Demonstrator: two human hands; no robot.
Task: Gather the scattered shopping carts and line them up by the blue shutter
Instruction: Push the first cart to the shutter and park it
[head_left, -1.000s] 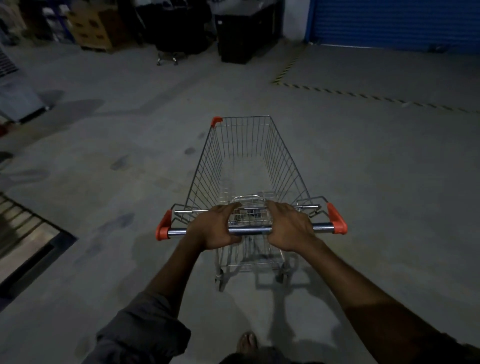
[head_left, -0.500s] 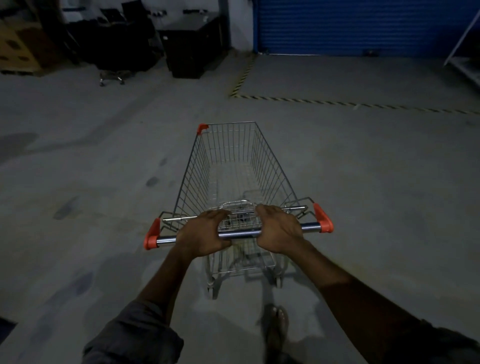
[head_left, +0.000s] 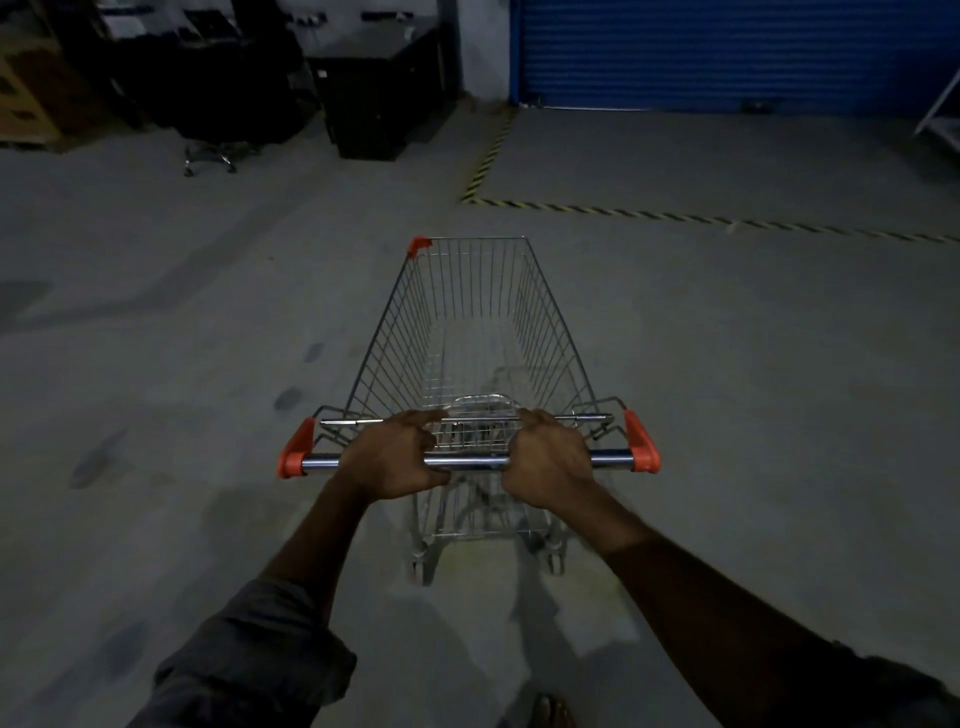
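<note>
Two hands gripping wire cart (head_left: 470, 332), chrome handle (head_left: 467, 460)

Shopping cart (head_left: 467, 332) mid-floor, left hand (head_left: 395, 457) and right hand (head_left: 550, 460) on its handle (head_left: 472, 461); shutter (head_left: 727, 52) ahead right; cabinet (head_left: 384, 104), office chair (head_left: 210, 155) ahead left.

One head-worn wide-angle view, taken from the person's head height, facing forward and tilted down. The shopping cart (head_left: 467, 461) handle is close at lower centre. Concrete floor (head_left: 753, 389) fills mid-frame, with the blue shutter (head_left: 727, 52) far off at top right.
</note>
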